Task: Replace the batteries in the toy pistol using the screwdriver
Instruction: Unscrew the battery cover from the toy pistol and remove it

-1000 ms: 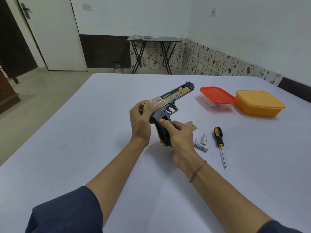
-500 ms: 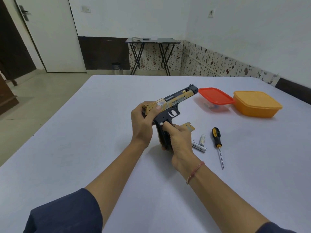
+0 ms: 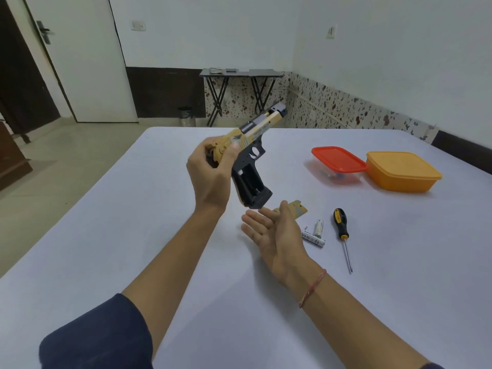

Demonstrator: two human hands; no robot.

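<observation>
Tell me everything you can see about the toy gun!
The toy pistol looks plastic: gold slide, dark grey frame, trigger and grip. The battery compartment in its grip is open and looks empty. It is held above the table, muzzle tilted up and away, grip downward. The left hand grips its rear end; the right hand is open just under the grip, and I cannot tell whether it touches.
</observation>
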